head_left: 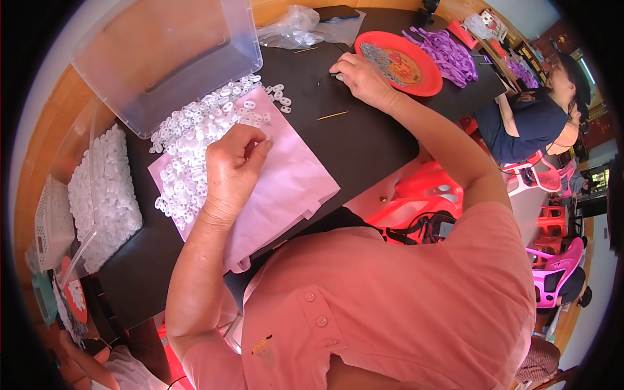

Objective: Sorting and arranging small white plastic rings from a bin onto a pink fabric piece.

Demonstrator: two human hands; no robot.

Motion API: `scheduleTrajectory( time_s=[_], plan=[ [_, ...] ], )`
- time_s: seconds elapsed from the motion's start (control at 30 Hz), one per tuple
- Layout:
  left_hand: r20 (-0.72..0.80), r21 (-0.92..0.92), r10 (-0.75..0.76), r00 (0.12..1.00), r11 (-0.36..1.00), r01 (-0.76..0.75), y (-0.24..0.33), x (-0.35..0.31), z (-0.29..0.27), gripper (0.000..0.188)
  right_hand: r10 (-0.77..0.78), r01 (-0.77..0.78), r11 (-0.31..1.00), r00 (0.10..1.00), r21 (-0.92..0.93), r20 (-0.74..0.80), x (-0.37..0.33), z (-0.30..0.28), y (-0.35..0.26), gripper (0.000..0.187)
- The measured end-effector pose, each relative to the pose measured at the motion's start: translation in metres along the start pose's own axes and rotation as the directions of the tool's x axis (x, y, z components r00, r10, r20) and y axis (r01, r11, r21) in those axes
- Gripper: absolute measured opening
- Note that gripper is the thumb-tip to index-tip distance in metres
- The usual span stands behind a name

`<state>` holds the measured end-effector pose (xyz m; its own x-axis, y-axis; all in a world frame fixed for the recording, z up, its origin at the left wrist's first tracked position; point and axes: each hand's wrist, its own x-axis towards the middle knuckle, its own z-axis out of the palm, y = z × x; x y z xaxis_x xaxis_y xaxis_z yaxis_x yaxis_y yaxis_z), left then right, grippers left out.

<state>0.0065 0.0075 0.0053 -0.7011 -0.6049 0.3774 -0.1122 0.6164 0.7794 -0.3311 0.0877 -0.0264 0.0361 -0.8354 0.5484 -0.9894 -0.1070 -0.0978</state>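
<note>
My left hand [235, 168] is closed above a pink cloth [286, 175], with thumb and fingers curled together. Whatever may be between those fingertips cannot be made out. Beside it, a heap of small white oval pieces with holes [188, 143] spreads over the cloth and onto the dark table. My right hand [365, 79] reaches out to the left of a red plate [424, 68]. Its fingertips are pinched low over the table, on a tiny dark thing too small to name. Small grey pieces [383, 62] lie piled on the plate.
A clear plastic box [188, 78] stands tipped behind the heap. At left is a clear bin of white pieces [107, 195]. Purple straps [448, 55] lie beyond the plate. A thin wooden stick [333, 116] lies on the table. Another person [530, 123] sits at right.
</note>
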Motion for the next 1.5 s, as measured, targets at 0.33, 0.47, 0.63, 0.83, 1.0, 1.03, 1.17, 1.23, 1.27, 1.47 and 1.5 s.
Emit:
scheduleTrajectory(
  time_s=[0.33, 0.47, 0.63, 0.83, 1.0, 1.03, 1.17, 1.23, 1.27, 1.47, 1.5],
  plan=[
    [-0.065, -0.044, 0.049, 0.997, 0.998, -0.052, -0.005, 0.001, 0.003, 0.009, -0.076, 0.076, 0.996, 0.997, -0.044, 0.005, -0.001, -0.004, -0.004, 0.022],
    [-0.069, -0.036, 0.065, 0.995, 0.997, -0.068, -0.006, 0.001, 0.003, 0.01, -0.057, 0.056, 0.998, 0.998, -0.031, -0.02, 0.0, -0.004, -0.006, 0.021],
    [-0.067, -0.048, 0.063, 0.996, 0.997, -0.066, -0.003, 0.001, 0.003, 0.01, -0.094, 0.093, 0.995, 0.995, -0.037, -0.015, -0.001, -0.003, -0.003, 0.018],
    [-0.065, -0.047, 0.061, 0.996, 0.997, -0.064, -0.001, 0.0, 0.003, 0.01, -0.09, 0.091, 0.995, 0.995, -0.039, 0.036, -0.005, -0.007, -0.004, 0.02],
    [-0.059, -0.052, 0.056, 0.997, 0.997, -0.059, -0.002, 0.0, 0.003, 0.01, -0.114, 0.115, 0.993, 0.993, -0.032, 0.041, -0.012, -0.012, -0.007, 0.02],
    [-0.064, -0.043, 0.064, 0.996, 0.997, -0.066, -0.002, 0.0, 0.002, 0.01, -0.132, 0.133, 0.991, 0.991, -0.027, 0.027, -0.014, -0.014, -0.009, 0.019],
    [-0.065, -0.051, 0.056, 0.996, 0.997, -0.059, 0.0, 0.001, 0.002, 0.01, -0.119, 0.12, 0.992, 0.993, -0.037, 0.027, -0.02, -0.015, -0.009, 0.018],
    [-0.057, -0.052, 0.055, 0.997, 0.997, -0.058, 0.0, 0.001, 0.002, 0.009, -0.073, 0.073, 0.997, 0.997, -0.015, 0.007, -0.022, -0.017, -0.01, 0.018],
    [-0.053, -0.052, 0.053, 0.997, 0.997, -0.056, 0.001, 0.001, 0.003, 0.009, -0.07, 0.071, 0.997, 0.998, -0.018, 0.003, -0.023, -0.018, -0.01, 0.018],
    [-0.097, -0.021, 0.152, 0.984, 0.988, -0.155, 0.016, -0.004, 0.001, 0.008, -0.045, 0.045, 0.999, 0.999, 0.004, -0.002, -0.029, -0.021, -0.02, 0.016],
    [-0.092, -0.018, 0.156, 0.983, 0.987, -0.158, 0.024, -0.005, 0.0, 0.008, -0.038, 0.038, 0.999, 0.999, -0.004, 0.013, -0.031, -0.022, -0.021, 0.016]
  ],
)
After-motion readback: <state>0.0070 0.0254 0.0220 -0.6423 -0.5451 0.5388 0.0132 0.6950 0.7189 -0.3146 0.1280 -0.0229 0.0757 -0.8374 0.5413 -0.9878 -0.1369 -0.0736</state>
